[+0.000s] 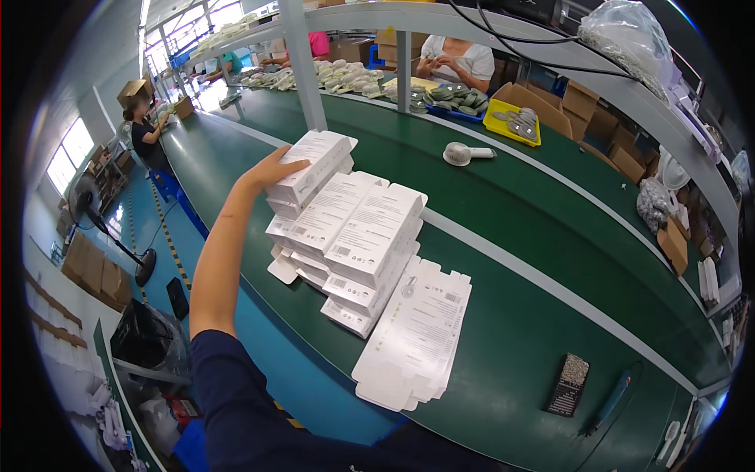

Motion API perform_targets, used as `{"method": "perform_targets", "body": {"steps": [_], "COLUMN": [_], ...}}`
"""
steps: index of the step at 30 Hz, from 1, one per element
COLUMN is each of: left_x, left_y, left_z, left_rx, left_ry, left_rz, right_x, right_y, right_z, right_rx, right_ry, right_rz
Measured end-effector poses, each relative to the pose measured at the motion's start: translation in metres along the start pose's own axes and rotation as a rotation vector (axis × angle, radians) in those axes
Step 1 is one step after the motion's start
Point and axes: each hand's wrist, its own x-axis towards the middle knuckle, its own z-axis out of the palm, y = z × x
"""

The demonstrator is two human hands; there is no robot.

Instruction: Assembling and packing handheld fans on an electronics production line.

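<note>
My left arm reaches forward on the left side, and my left hand [277,169] grips a white printed box [321,151] at the far left of a stack. Its fingers lie over the box's near end; part of them is hidden behind it. The stacked white boxes [346,216] stand in several layers just to the right of that box. Against the stack's near right side lies a pile of flattened white cartons [417,330], with fold-out flaps at the ends. My right hand is outside the picture.
A white handheld fan [458,154] lies on the green belt [535,208] past the metal strip. Nearer right are a small black packet [568,385] and a blue electric screwdriver [613,403]. Metal posts [305,67] rise beyond the boxes. Co-workers sit across the line, near a yellow tray [503,126].
</note>
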Motion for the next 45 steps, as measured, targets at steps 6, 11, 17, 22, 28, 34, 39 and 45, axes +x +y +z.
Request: {"method": "perform_targets", "body": {"steps": [6, 11, 17, 22, 28, 34, 39, 45], "left_x": [-0.034, -0.057, -0.067, -0.073, -0.076, -0.157, -0.231, -0.197], "left_y": [0.028, 0.048, 0.058, 0.053, 0.070, 0.160, 0.199, 0.215], "left_z": [-0.001, -0.006, -0.003, -0.012, -0.001, 0.081, 0.201, 0.259], "left_rx": [-0.067, -0.053, 0.007, 0.020, 0.269, 0.258, 0.612, 0.532], "left_ry": [-0.172, -0.293, -0.307, -0.126, 0.097, 0.234, -0.097, -0.286], "left_rz": [-0.182, -0.113, -0.136, -0.181, 0.119, 0.824, 0.743, 0.420], "right_x": [-0.003, -0.011, -0.026, -0.049, -0.076, -0.046, -0.042, -0.028], "right_y": [0.004, 0.011, 0.022, 0.022, 0.012, 0.018, 0.027, 0.029], "right_z": [-0.008, -0.027, -0.052, -0.046, -0.037, -0.050, -0.048, -0.056], "right_rx": [0.048, 0.039, 0.051, 0.069, 0.035, -0.011, -0.079, -0.132], "right_ry": [-0.015, -0.016, -0.004, 0.046, 0.061, 0.065, 0.149, 0.192], "right_rz": [0.026, 0.067, 0.112, 0.093, 0.062, 0.090, 0.017, -0.087]}}
